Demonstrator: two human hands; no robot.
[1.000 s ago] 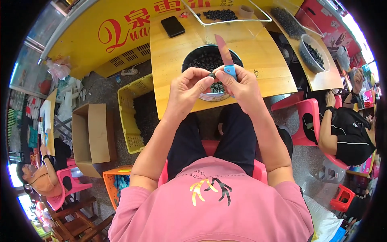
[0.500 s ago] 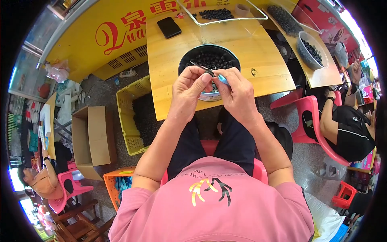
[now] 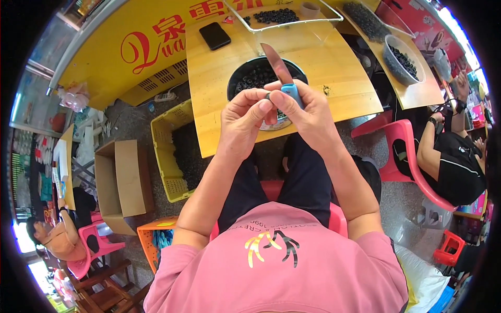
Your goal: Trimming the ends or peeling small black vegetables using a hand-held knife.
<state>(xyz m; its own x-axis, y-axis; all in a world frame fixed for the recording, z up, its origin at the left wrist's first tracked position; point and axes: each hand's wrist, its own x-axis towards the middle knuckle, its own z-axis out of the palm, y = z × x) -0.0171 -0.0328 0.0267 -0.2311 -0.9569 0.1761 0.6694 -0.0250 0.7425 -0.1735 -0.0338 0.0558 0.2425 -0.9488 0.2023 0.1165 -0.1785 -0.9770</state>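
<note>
My right hand [image 3: 313, 115] grips a small knife [image 3: 276, 63] by its blue handle, the blade standing up and away from me. Between the fingertips of my left hand [image 3: 242, 117] is a small dark piece [image 3: 267, 96], mostly covered; its kind cannot be made out. The right thumb meets the same piece. Behind both hands a round dark-lined tin [image 3: 233, 78] rests on the table's near part, with many small black pieces [image 3: 255, 78] inside. My hands hide the tin's near side and part of its contents.
On the wooden table [image 3: 344, 68] lie a black phone [image 3: 215, 36] and a white-rimmed tray [image 3: 292, 23] of black pieces. A yellow crate [image 3: 169, 156] and a cardboard box [image 3: 130, 177] stand left on the floor. Right, a clear tub [image 3: 402, 62] stands near a seated person [image 3: 449, 161].
The knife has turned from pointing left across the piece to pointing up and away, its blade now clear of the left fingers. Both hands stay close together over the tin's near side.
</note>
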